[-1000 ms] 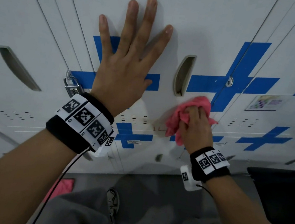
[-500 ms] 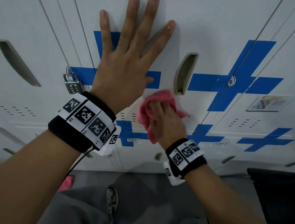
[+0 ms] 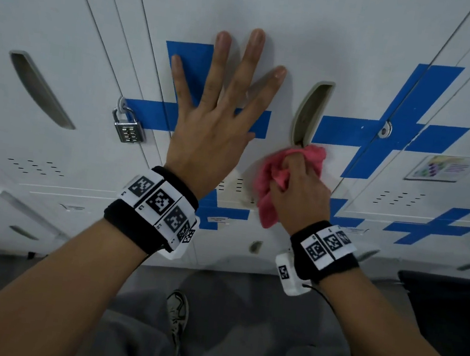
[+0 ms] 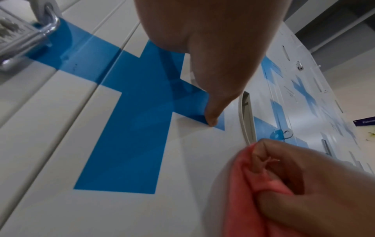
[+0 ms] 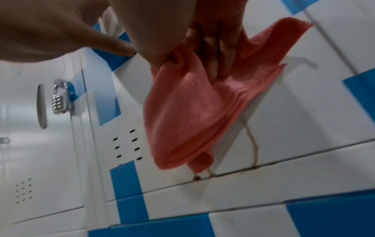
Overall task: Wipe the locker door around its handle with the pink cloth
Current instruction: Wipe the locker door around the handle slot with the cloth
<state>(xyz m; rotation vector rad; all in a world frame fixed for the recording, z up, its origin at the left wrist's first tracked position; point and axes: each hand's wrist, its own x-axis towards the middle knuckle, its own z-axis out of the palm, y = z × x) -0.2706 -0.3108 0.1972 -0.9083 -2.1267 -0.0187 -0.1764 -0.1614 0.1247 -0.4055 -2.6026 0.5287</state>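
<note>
Left hand (image 3: 209, 133) flat on the white locker door (image 3: 290, 30), fingers spread wide over the blue cross. Right hand (image 3: 299, 194) bunched tight round the pink cloth (image 3: 271, 182), pressed to the door just under the recessed handle (image 3: 310, 113). Combination padlock (image 3: 127, 126) hanging further left.

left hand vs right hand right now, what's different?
The left hand is spread with straight fingers, flat on the locker door; the right hand is curled. The left hand holds nothing; the right hand grips the pink cloth. The left hand sits left of the handle; the right hand sits just below its lower end. Both wear black wristbands with printed markers and work on the same door.
</note>
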